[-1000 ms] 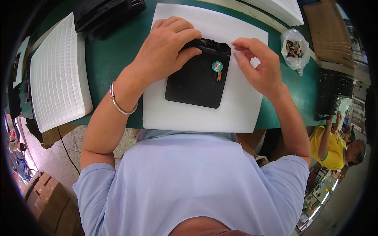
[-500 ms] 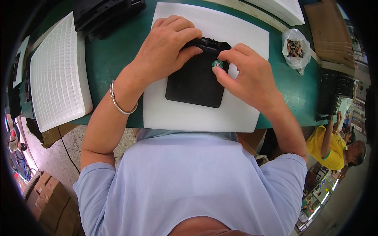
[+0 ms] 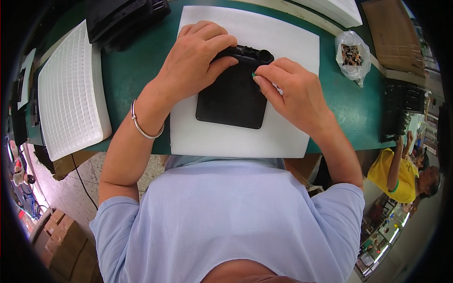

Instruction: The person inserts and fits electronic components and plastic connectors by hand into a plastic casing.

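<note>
1. A black panel (image 3: 232, 99) lies flat on a white foam sheet (image 3: 283, 137) on the green tabletop (image 3: 351, 106).
2. The left hand (image 3: 196, 63) presses down on the panel's top left, fingers together and curled over its edge.
3. The right hand (image 3: 290, 92) pinches what seems a small green sticker (image 3: 253, 74) against the panel's upper right.
4. Done well: hold the panel steady and press the sticker flat from one edge.

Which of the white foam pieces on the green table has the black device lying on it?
The smooth foam sheet under both hands; the ribbed foam block at the left carries nothing.
</note>
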The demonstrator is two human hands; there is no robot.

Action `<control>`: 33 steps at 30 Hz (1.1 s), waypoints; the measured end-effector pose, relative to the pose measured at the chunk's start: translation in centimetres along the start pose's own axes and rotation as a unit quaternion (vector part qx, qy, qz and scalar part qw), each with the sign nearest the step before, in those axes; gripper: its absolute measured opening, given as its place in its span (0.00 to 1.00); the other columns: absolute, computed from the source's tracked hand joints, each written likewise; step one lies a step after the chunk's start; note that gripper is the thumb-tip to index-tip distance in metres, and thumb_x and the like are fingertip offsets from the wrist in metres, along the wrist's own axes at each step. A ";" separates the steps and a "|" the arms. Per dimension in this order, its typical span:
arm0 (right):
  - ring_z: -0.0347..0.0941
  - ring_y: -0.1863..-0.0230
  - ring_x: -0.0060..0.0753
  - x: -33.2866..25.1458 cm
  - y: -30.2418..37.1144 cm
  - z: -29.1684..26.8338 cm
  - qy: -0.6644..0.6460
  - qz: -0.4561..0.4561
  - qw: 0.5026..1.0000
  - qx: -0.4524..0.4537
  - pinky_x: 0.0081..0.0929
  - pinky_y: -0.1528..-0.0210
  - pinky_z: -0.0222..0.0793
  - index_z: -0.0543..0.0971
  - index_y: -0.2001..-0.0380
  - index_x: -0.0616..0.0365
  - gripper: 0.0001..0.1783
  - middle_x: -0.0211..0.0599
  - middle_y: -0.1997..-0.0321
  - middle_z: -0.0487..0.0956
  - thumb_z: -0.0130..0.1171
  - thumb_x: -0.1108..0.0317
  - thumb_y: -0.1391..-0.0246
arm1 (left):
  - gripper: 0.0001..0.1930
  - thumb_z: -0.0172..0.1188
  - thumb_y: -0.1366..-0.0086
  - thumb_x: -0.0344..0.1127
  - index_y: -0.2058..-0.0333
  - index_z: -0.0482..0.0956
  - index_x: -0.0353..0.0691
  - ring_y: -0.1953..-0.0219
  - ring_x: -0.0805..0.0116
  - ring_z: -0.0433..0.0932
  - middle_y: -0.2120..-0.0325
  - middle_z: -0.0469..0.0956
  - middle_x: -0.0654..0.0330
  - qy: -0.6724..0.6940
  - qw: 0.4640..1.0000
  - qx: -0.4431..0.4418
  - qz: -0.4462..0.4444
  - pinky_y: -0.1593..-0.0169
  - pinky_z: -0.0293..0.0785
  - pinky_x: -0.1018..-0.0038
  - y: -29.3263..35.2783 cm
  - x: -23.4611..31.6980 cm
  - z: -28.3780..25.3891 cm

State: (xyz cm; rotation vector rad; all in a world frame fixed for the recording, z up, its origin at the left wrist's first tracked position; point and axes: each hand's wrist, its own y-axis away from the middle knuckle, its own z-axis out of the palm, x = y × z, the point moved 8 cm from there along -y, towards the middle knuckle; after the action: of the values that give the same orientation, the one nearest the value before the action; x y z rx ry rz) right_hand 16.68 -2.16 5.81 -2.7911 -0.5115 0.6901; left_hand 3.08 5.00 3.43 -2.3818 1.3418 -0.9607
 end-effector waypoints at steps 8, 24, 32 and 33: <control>0.77 0.73 0.39 1.4 0.5 -1.7 -0.046 0.032 0.995 0.077 0.28 0.71 0.73 0.83 0.65 0.55 0.04 0.35 0.68 0.80 0.66 0.70 0.45 | 0.13 0.70 0.43 0.35 0.60 0.80 0.41 0.52 0.58 0.76 0.62 0.79 0.59 -0.004 1.000 0.002 0.001 0.45 0.68 0.62 0.0 0.1 0.0; 0.76 0.75 0.35 -0.9 -0.5 1.1 0.050 0.084 0.994 -0.052 0.30 0.71 0.72 0.83 0.61 0.54 0.12 0.32 0.67 0.79 0.68 0.65 0.50 | 0.13 0.70 0.44 0.34 0.60 0.80 0.42 0.52 0.58 0.76 0.62 0.79 0.60 0.006 1.000 0.009 0.003 0.46 0.68 0.62 0.0 0.0 -0.2; 0.79 0.71 0.34 0.6 -0.4 0.0 -0.084 0.093 0.992 0.015 0.29 0.70 0.74 0.84 0.64 0.58 0.07 0.35 0.68 0.82 0.63 0.69 0.44 | 0.15 0.70 0.44 0.32 0.58 0.79 0.40 0.52 0.57 0.76 0.60 0.79 0.59 0.015 1.000 -0.007 -0.005 0.44 0.67 0.64 0.0 -0.1 0.1; 0.78 0.72 0.29 2.4 0.1 0.5 -0.238 0.200 0.950 -0.007 0.25 0.71 0.73 0.84 0.61 0.60 0.09 0.35 0.67 0.83 0.63 0.68 0.42 | 0.14 0.70 0.44 0.33 0.59 0.80 0.41 0.52 0.57 0.76 0.61 0.79 0.60 0.013 1.000 -0.002 -0.003 0.44 0.68 0.63 0.0 0.0 0.0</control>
State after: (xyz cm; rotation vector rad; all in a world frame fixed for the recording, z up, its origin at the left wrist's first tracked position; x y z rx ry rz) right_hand 18.52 -1.31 4.38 -2.7551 -0.0097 1.4691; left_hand 3.08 5.01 3.36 -2.3865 1.3466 -0.9950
